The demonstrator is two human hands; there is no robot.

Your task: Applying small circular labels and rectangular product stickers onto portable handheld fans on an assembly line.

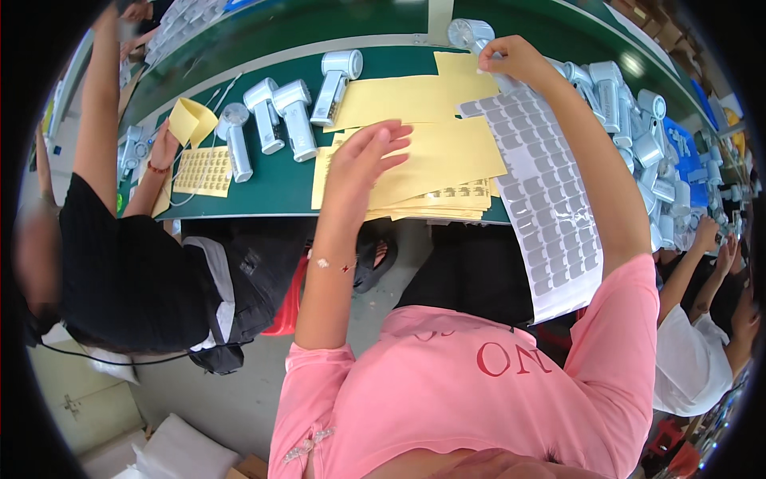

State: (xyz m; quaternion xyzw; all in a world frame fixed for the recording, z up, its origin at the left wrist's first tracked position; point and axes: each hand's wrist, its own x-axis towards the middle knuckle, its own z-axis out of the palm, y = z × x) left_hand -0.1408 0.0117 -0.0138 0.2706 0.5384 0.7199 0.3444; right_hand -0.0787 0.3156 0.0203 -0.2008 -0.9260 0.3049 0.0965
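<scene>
My left hand (367, 164) hovers over a stack of yellow sheets (399, 100), its fingers apart and nothing in them. At the table's far side my right hand (515, 62) has thumb and fingertips pinched together; whatever is between them is too small to make out. Just beyond those fingertips lies a pale handheld fan (471, 33), its handle partly hidden under the hand. A long sheet of grey stickers (544, 180) runs from below my right hand over the table's front edge toward my lap. Several more handheld fans (294, 120) lie left of the yellow stack.
A pile of pale handheld fans (638, 132) is heaped at the right, beside a blue bin (682, 164). On the left a co-worker's hand (163, 148) holds a folded yellow sheet (191, 121) near a white cable (182, 172). Other people sit at the right.
</scene>
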